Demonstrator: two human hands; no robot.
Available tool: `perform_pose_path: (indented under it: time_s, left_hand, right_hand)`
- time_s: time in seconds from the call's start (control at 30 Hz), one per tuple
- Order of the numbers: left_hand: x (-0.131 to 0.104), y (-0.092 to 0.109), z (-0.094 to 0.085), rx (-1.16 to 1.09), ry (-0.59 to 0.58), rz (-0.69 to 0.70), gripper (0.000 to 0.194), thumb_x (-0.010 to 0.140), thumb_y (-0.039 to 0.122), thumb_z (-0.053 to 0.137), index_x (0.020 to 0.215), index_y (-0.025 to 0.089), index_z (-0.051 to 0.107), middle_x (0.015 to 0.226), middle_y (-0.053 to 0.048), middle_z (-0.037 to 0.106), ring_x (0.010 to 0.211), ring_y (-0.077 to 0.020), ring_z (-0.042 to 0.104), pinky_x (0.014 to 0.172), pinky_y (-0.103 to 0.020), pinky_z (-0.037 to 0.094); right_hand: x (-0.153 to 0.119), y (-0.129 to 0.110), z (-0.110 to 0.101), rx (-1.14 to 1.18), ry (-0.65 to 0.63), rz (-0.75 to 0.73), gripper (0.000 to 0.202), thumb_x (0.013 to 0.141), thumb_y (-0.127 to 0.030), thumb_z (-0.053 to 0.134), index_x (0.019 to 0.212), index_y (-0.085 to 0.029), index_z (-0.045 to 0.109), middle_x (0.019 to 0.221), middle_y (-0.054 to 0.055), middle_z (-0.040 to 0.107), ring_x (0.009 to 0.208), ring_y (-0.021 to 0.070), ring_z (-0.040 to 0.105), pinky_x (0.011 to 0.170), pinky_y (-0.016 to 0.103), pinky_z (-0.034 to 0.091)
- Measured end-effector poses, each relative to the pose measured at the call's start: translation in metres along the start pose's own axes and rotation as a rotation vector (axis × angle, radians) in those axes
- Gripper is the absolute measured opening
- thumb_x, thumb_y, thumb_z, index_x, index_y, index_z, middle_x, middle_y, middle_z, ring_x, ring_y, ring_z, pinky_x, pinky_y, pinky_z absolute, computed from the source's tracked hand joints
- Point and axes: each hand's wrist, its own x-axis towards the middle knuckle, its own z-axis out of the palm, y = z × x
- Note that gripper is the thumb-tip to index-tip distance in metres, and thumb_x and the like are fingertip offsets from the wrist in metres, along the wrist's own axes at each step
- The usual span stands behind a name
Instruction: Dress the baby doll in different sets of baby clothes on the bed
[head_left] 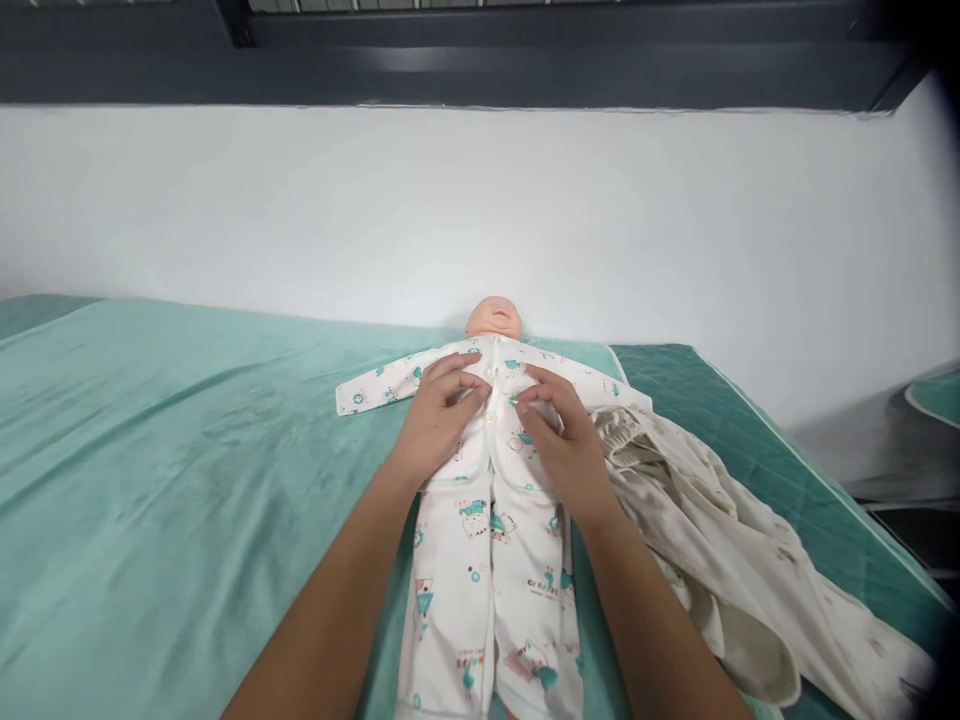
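Centrally, a doll (493, 317) lies on a light green sheet (187, 480), its head at the far end, near the white wall (300, 210). The doll wears a white printed top (501, 440), with sleeves spread to left and right, and matching trousers (450, 580), whose legs extend toward the near edge of the view. Buttons run along the front opening of the top.

The left hand (442, 415) is positioned over the left side of the chest, thumb and index finger narrowly spaced beside the opening. The right hand (566, 440) is positioned over the right side, fingers curled, thumb and index fingertips close together. Whether either hand pinches fabric cannot be determined.

To the right, a rumpled pale garment (705, 500) lies beside the right forearm, partly on a darker green quilted mat (675, 380).
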Motion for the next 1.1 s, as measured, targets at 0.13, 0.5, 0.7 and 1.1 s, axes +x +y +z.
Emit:
perform_pose_path:
  time_s: [0.13,0.5,0.7,1.1]
  left_hand:
    - [0.000,0.000,-0.015,-0.030,-0.184,-0.030,0.015,0.088,0.034,0.060,0.086,0.027,0.073,0.151,0.002,0.045,0.141,-0.0265,0.038,0.110,-0.045,0.039]
    - [0.002,-0.008,-0.027,-0.028,-0.367,0.045,0.013,0.083,0.039,0.067,0.088,0.029,0.074,0.158,0.003,0.033,0.148,-0.0279,0.028,0.121,-0.048,0.024]
    - [0.002,-0.008,-0.023,-0.011,-0.341,0.042,0.014,0.081,0.041,0.070,0.081,0.027,0.073,0.157,0.004,0.035,0.148,-0.0283,0.026,0.122,-0.048,0.021]
    - [0.001,-0.005,-0.027,-0.097,-0.378,0.018,0.012,0.086,0.036,0.064,0.083,0.028,0.072,0.158,0.005,0.034,0.149,-0.0271,0.025,0.121,-0.048,0.025]
  right_hand:
    - [-0.001,0.000,0.001,-0.044,-0.026,-0.048,0.007,0.087,-0.025,0.060,0.085,-0.026,0.067,0.140,0.003,0.054,0.134,0.0246,0.046,0.112,0.047,0.036]
    - [-0.001,0.003,0.004,-0.168,-0.087,-0.133,0.005,0.085,-0.032,0.068,0.088,-0.028,0.068,0.143,0.002,0.051,0.138,0.0259,0.041,0.114,0.051,0.032]
    - [-0.002,0.003,0.004,-0.163,-0.091,-0.120,0.005,0.085,-0.033,0.069,0.085,-0.029,0.070,0.143,0.001,0.052,0.138,0.0257,0.041,0.115,0.050,0.032]
    - [-0.004,-0.001,0.007,-0.179,-0.060,-0.104,0.005,0.085,-0.030,0.065,0.084,-0.026,0.068,0.144,0.003,0.052,0.137,0.0271,0.044,0.115,0.053,0.032]
